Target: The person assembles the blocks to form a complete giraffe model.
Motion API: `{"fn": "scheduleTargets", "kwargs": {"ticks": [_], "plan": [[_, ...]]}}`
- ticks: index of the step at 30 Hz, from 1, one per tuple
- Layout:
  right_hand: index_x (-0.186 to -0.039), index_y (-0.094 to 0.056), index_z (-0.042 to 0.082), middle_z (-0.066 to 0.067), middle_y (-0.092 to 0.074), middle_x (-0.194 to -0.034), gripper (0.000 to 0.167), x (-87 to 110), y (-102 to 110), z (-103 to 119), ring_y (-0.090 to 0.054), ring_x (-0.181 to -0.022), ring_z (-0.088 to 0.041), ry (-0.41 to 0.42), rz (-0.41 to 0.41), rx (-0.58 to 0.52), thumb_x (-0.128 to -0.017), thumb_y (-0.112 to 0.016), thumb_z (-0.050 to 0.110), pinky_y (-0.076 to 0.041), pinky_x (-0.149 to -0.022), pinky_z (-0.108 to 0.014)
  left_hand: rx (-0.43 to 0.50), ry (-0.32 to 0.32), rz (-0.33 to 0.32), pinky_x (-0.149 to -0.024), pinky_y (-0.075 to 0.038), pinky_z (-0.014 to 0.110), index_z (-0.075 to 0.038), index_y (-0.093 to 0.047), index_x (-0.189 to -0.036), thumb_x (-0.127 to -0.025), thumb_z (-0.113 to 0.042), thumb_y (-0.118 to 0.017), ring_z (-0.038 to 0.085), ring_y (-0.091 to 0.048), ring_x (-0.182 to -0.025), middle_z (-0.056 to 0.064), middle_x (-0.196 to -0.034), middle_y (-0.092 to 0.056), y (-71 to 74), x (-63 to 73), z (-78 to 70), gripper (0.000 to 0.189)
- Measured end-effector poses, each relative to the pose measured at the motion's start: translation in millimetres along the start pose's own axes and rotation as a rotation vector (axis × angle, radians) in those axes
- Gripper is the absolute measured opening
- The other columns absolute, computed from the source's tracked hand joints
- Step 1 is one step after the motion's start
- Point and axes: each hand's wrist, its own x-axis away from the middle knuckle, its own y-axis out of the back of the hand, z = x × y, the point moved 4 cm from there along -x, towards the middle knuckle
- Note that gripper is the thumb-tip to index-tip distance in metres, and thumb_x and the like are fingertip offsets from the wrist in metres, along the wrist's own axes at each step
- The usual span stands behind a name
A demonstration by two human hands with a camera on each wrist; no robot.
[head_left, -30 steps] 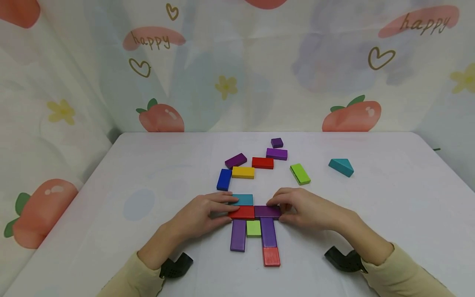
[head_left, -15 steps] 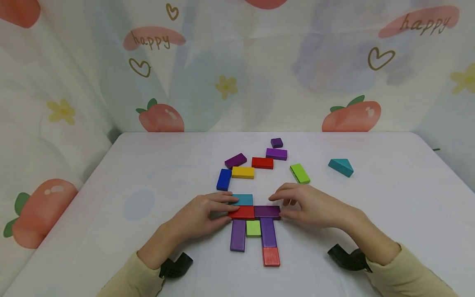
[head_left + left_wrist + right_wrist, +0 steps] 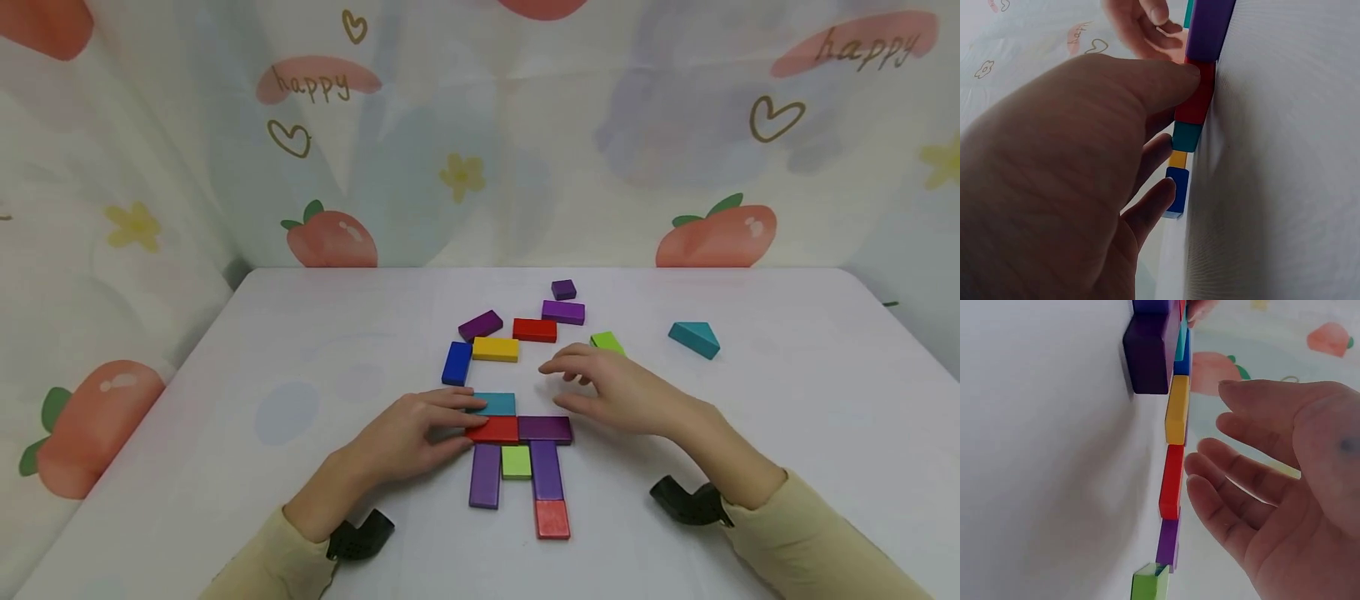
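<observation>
In the head view my left hand [image 3: 411, 437] rests with its fingers on the left ends of a teal block [image 3: 498, 404] and a red block [image 3: 497, 430]. Its thumb lies along the near side of the red block, as the left wrist view shows. My right hand [image 3: 626, 389] is above the table with fingers spread and nothing in its grasp. Below it lies a dark purple block [image 3: 545, 429], end to end with the red one. Two purple blocks [image 3: 485, 477] extend toward me, with a green square block [image 3: 516, 462] between them. A small red block [image 3: 552, 519] continues the right one.
Farther back lie loose blocks: blue [image 3: 457, 363], yellow [image 3: 496, 349], red [image 3: 535, 331] and several purple ones [image 3: 563, 312]. A lime block [image 3: 606, 342] is partly hidden behind my right hand. A teal triangular block [image 3: 695, 339] lies at the right on the white table [image 3: 810, 375].
My right hand has let go of the dark purple block and moved away toward the back, now partly covering the lime block. The left hand stays on the teal and red blocks.
</observation>
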Motion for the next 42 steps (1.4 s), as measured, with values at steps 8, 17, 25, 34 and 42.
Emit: {"fn": "scheduleTargets", "kwargs": {"ticks": [8, 17, 25, 34, 42], "plan": [[-0.13, -0.064, 0.001, -0.016, -0.062, -0.129, 0.039, -36.4, 1.4, -1.5, -0.064, -0.106, -0.03, 0.027, -0.037, 0.001, -0.094, -0.071, 0.012, -0.058, -0.088, -0.044, 0.001, -0.004, -0.002, -0.109, -0.042, 0.039, -0.017, -0.072, -0.129, -0.094, -0.021, -0.074, 0.015, -0.048, -0.137, -0.003, -0.138, -0.062, 2.1, -0.4, -0.6, 0.035], [-0.131, -0.065, 0.001, -0.016, -0.057, -0.136, 0.039, -68.6, -3.6, -5.9, -0.063, -0.104, -0.026, 0.027, -0.011, -0.007, -0.094, -0.072, 0.01, -0.056, -0.091, -0.038, 0.025, -0.007, -0.007, -0.11, -0.041, 0.04, -0.016, -0.073, -0.128, -0.094, -0.02, -0.074, 0.015, -0.048, -0.136, -0.004, -0.138, -0.062, 1.2, -1.6, -0.6, 0.034], [-0.125, -0.07, 0.005, -0.01, -0.065, -0.126, 0.033, -82.4, -11.9, -8.5, -0.061, -0.098, -0.022, 0.034, 0.03, 0.048, -0.094, -0.074, 0.013, -0.054, -0.09, -0.035, 0.029, 0.001, -0.01, -0.11, -0.041, 0.04, -0.017, -0.073, -0.127, -0.094, -0.02, -0.074, 0.014, -0.048, -0.137, -0.005, -0.138, -0.062, -0.8, -2.4, -1.0, 0.033], [-0.117, -0.072, 0.004, -0.007, -0.07, -0.114, 0.025, -71.7, -8.4, -8.8, -0.062, -0.095, -0.024, 0.031, 0.017, 0.049, -0.092, -0.073, 0.006, -0.055, -0.088, -0.037, 0.026, 0.001, -0.009, -0.11, -0.041, 0.039, -0.017, -0.073, -0.127, -0.094, -0.02, -0.075, 0.014, -0.048, -0.136, -0.005, -0.137, -0.062, -0.2, -2.3, -1.5, 0.034], [-0.118, -0.071, 0.005, -0.007, -0.069, -0.113, 0.026, -45.3, -3.3, -15.8, -0.062, -0.093, -0.022, -0.005, 0.036, 0.021, -0.091, -0.073, 0.005, -0.056, -0.085, -0.036, 0.024, 0.023, -0.003, -0.109, -0.042, 0.04, -0.018, -0.073, -0.128, -0.094, -0.021, -0.074, 0.015, -0.048, -0.136, -0.006, -0.138, -0.062, 1.0, -0.9, -0.8, 0.034]]}}
